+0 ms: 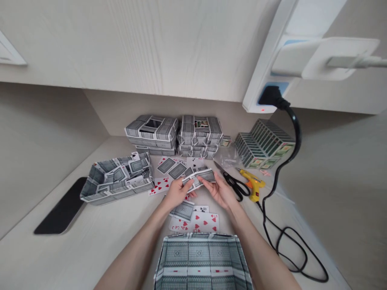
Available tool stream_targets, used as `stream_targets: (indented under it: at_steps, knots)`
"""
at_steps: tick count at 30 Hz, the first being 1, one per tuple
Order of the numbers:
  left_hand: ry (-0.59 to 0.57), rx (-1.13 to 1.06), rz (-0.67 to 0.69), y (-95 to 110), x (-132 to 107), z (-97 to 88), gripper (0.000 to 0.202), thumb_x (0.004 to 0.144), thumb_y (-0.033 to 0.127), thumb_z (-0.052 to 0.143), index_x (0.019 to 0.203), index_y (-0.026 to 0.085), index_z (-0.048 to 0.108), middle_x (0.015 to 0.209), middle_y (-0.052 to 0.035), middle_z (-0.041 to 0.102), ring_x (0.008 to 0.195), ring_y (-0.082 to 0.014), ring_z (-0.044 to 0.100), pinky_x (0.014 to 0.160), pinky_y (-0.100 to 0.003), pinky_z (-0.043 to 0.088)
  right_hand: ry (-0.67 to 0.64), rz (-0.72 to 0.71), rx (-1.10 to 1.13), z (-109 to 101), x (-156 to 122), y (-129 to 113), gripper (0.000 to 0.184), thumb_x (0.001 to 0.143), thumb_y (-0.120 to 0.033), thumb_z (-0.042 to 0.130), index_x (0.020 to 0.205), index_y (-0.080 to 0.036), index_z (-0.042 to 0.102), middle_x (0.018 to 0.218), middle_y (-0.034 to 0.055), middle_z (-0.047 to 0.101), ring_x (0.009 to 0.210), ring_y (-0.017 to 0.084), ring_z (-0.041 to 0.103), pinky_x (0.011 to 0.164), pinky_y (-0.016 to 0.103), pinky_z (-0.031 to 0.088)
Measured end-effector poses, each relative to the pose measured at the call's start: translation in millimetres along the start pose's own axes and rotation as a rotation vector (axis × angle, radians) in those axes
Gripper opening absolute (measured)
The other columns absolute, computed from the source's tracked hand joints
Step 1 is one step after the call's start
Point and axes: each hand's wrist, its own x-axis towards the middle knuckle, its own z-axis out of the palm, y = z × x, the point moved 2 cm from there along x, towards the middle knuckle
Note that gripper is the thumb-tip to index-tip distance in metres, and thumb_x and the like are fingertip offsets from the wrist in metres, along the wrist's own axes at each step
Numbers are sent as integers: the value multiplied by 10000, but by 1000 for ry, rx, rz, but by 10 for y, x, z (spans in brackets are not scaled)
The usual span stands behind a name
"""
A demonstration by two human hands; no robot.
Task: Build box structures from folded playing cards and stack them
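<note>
Holding a folded bundle of playing cards (198,178) over the desk, left hand (178,192) and right hand (219,190) are both gripping its ends. Loose cards (205,222) are lying just below the hands, a card-built tray (116,181) is sitting left, a card-built box (202,262) nearest the person, black scissors (234,184) and yellow glue gun (253,183) right.

Bowed playing cards (199,178) (grey-patterned backs showing) are held tilted.
</note>
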Motion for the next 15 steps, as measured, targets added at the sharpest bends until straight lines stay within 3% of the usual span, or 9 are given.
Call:
stream_targets:
  at_steps: [4, 7, 10, 13, 15]
  knots:
    - [-1, -13, -8, -8, -1, -2, 299, 769, 444, 524, 721, 152, 565, 498, 8, 626, 441, -149, 584, 496, -274, 491, 36, -24, -37, 7, -13, 7, 250, 709, -377, 686, 869, -188, 647, 916, 35, 700, 894, 210, 667, 730, 293, 576]
    - [-1, -12, -4, -11, -1, -3, 302, 775, 444, 515, 690, 157, 551, 494, 6, 622, 437, -147, 578, 489, -270, 484, 82, -28, -100, 0, -16, 25, 294, 683, -415, 696, 871, -195, 641, 856, 28, 700, 788, 210, 688, 555, 264, 577]
    - [-2, -29, -10, 10, -9, 10, 315, 770, 451, 520, 680, 152, 552, 493, 2, 618, 438, -147, 578, 483, -267, 477, 140, -56, -241, -28, -7, 46, 353, 685, -489, 663, 834, -170, 633, 678, 29, 685, 543, 178, 662, 382, 225, 491]
    - [-30, -72, -27, 42, -20, 36, 322, 758, 462, 529, 690, 147, 549, 498, 3, 614, 433, -146, 576, 468, -262, 469, 202, -152, -411, -64, -5, 40, 377, 707, -535, 615, 692, -159, 609, 409, -23, 563, 310, 116, 505, 305, 205, 372]
    - [-46, -103, -34, 56, -22, 46, 329, 754, 469, 529, 690, 146, 538, 525, -3, 626, 422, -143, 568, 448, -258, 460, 227, -222, -535, -77, -15, 23, 408, 724, -546, 588, 590, -161, 574, 324, -39, 485, 255, 90, 421, 286, 198, 301]
